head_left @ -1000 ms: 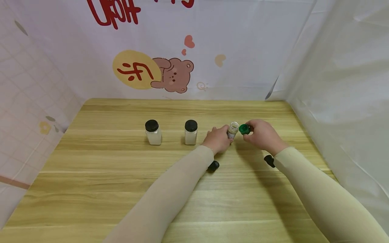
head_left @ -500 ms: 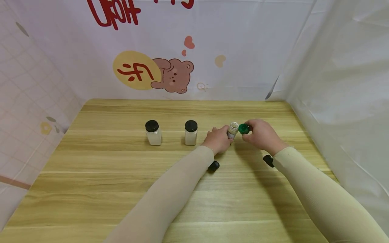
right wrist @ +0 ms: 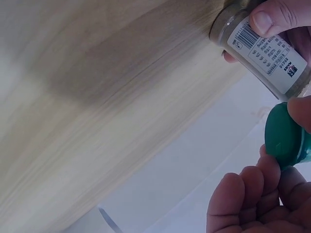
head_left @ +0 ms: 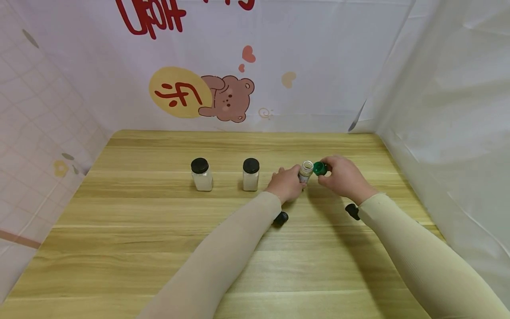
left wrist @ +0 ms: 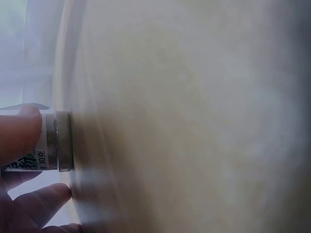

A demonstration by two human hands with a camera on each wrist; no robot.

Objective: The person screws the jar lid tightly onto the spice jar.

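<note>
My left hand [head_left: 285,184] grips a small glass spice bottle [head_left: 305,172] that stands upright on the table with its mouth uncovered. In the right wrist view, the bottle [right wrist: 265,56] carries a white label with a barcode, and brownish contents show through the glass. Just right of its mouth, my right hand [head_left: 345,178] pinches a green cap [head_left: 319,168] between thumb and fingers, its hollow underside tipped toward the bottle. The left wrist view shows the thumb [left wrist: 22,133] pressed on the label close to the bottle's base.
Two square jars, a left one [head_left: 203,177] and a middle one [head_left: 250,177], stand left of my hands with black lids and pale contents. One small black object [head_left: 280,218] lies by my left forearm, another [head_left: 352,211] beside my right cuff. A printed cloth [head_left: 311,57] backs the table.
Both hands stay almost where they were, the left on the bottle and the right on the green cap. The cap's tilt shifts very slightly.
</note>
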